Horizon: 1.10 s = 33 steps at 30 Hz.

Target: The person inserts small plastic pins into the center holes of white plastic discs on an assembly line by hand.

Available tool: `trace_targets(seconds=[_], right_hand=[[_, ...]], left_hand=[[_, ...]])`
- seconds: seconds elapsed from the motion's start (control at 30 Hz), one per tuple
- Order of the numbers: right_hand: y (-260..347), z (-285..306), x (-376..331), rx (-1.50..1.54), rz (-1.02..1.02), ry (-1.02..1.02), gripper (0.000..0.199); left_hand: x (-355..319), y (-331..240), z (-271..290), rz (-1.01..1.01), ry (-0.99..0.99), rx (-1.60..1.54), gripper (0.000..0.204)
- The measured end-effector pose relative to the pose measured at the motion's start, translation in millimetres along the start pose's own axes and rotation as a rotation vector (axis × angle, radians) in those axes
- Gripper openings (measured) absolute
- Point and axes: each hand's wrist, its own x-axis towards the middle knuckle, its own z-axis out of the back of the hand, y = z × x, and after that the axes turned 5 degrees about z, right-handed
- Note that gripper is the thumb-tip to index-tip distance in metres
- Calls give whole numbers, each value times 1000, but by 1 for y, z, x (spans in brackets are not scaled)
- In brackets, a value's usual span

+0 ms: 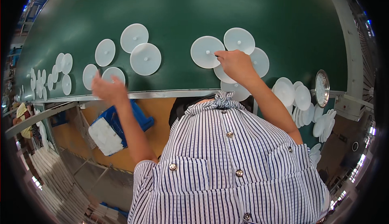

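Observation:
Round white translucent discs, each with a small knob at its middle, lie on a green table (174,9). My right hand (237,64) is closed in a pinch on a thin, dark, pointed tool (214,55). Its tip reaches the knob of one disc (202,57) at the left of a cluster. Around it, another disc (239,39) lies behind my fingers, and more are partly covered by my hand and wrist. My left hand (109,88), smeared by motion, hovers over two discs near the table's front edge, a left disc (89,78) and a right disc (114,73).
More discs (145,60) lie left of centre, with further groups at the far left. At the right, stacked discs (283,91) stand beside a round metal dish (322,88) holding small pale pieces. A blue crate (139,116) with a white bundle (106,137) sits below the table edge.

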Motion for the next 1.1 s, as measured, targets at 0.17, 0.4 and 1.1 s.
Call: trace_targets(seconds=[0.17, 0.4, 1.1], right_hand=[[-3, -16, 10, 26, -6, -7, 20], [9, -23, 16, 54, -50, 42, 23], [28, 3, 10, 92, 94, -98, 21]], left_hand=[[-60, -95, -3, 242, 1163, -964, 45], [-81, -127, -36, 428, 1377, -1043, 49], [-13, -125, -28, -7, 676, -695, 28]])
